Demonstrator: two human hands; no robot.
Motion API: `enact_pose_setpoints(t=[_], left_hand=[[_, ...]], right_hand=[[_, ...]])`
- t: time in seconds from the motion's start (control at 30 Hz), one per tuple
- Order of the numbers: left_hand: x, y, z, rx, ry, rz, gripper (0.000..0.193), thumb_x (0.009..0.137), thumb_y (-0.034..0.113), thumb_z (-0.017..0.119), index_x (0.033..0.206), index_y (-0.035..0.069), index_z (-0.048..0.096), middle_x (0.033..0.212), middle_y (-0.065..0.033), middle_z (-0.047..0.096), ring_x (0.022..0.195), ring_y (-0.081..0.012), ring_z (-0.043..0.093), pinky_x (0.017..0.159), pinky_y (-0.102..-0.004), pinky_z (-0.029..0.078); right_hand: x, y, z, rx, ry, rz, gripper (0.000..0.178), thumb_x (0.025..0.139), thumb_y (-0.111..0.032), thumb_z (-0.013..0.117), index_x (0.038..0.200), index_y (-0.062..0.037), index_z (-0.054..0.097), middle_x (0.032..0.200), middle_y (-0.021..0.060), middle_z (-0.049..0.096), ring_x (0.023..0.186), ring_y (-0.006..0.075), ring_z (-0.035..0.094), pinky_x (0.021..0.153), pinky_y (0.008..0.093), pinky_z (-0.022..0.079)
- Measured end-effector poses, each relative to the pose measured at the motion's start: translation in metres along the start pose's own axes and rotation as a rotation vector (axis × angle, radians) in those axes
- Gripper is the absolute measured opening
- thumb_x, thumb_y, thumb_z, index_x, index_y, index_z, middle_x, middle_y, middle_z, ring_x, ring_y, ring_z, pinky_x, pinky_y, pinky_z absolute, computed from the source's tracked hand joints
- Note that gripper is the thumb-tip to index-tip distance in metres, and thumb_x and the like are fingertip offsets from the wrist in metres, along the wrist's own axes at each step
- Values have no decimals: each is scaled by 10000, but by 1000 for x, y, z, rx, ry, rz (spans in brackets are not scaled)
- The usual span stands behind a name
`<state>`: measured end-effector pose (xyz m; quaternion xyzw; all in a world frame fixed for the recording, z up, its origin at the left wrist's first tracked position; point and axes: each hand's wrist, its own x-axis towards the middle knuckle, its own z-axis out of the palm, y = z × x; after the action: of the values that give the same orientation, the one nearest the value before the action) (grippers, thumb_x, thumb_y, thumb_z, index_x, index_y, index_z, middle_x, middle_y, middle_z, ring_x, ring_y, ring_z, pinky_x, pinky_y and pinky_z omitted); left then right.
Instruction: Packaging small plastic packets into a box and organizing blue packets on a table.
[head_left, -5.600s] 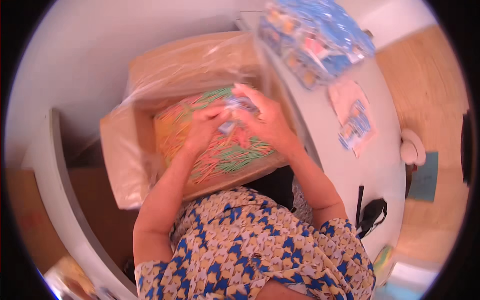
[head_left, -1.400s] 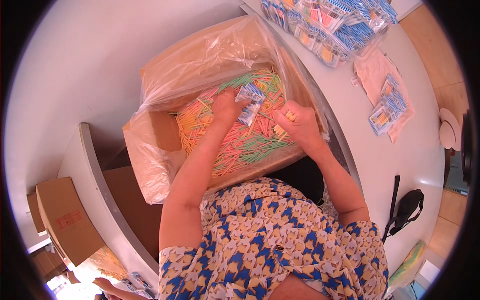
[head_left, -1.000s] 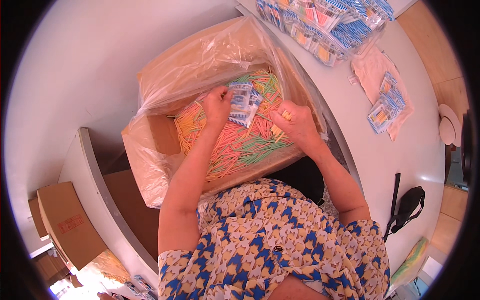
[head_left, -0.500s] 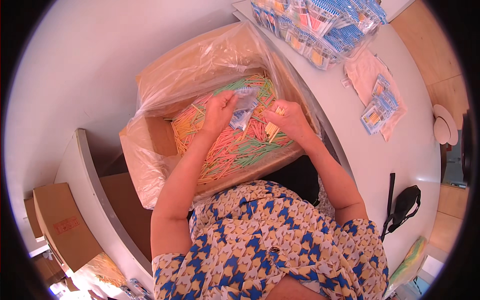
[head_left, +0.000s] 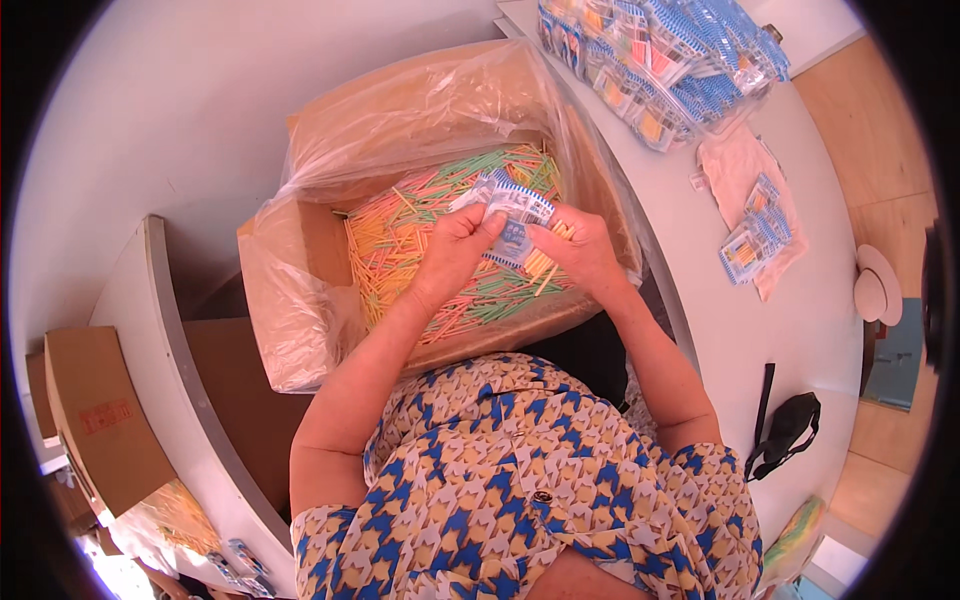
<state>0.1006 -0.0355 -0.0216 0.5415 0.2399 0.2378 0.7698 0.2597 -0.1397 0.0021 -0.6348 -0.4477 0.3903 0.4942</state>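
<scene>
My left hand (head_left: 458, 250) pinches a small clear plastic packet (head_left: 513, 232) with blue striped ends. My right hand (head_left: 583, 250) is closed on a bunch of thin pale-yellow sticks (head_left: 541, 268), and its thumb and fingers meet the packet's right side. Whether the packet holds anything cannot be made out. Both hands are above a cardboard box (head_left: 318, 255) lined with clear plastic film (head_left: 300, 340). Inside the box lie a great many loose thin sticks (head_left: 385, 265) in yellow, pink and green.
A clear container of blue-striped packets (head_left: 690, 75) stands on the white table (head_left: 720, 330) at the far right. Nearer are a pink cloth (head_left: 728, 165) with a few filled packets (head_left: 757, 243) and a black strapped item (head_left: 790, 430). A closed carton (head_left: 110, 420) stands at left.
My hands have come together at the packet, the right one moving in with the yellow sticks to touch its side. The packet now lies turned between both hands.
</scene>
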Motion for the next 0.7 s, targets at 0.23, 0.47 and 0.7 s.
enact_pose_setpoints(t=[0.23,0.47,0.7], left_hand=[[0,-7,-19,73,133,101,108,882,88,630,846,4,686,770,12,652,681,-45,555,632,-223,474],[1,-3,-27,-26,78,75,79,797,0,699,876,0,705,827,-39,677,755,-94,608,709,-244,508],[6,-1,-28,-13,-31,52,150,787,-28,688,931,4,713,994,-90,675,882,-137,626,786,-268,519]], right_hand=[[-9,13,-7,-775,-145,-281,169,843,-193,627,785,-35,629,701,93,636,606,174,608,558,298,475],[-2,17,-13,-811,-376,-256,241,815,-244,619,694,-36,606,614,112,602,548,225,591,542,329,454],[26,-67,-28,-16,-93,129,232,842,-233,668,696,-70,589,607,-20,532,552,46,488,486,220,374]])
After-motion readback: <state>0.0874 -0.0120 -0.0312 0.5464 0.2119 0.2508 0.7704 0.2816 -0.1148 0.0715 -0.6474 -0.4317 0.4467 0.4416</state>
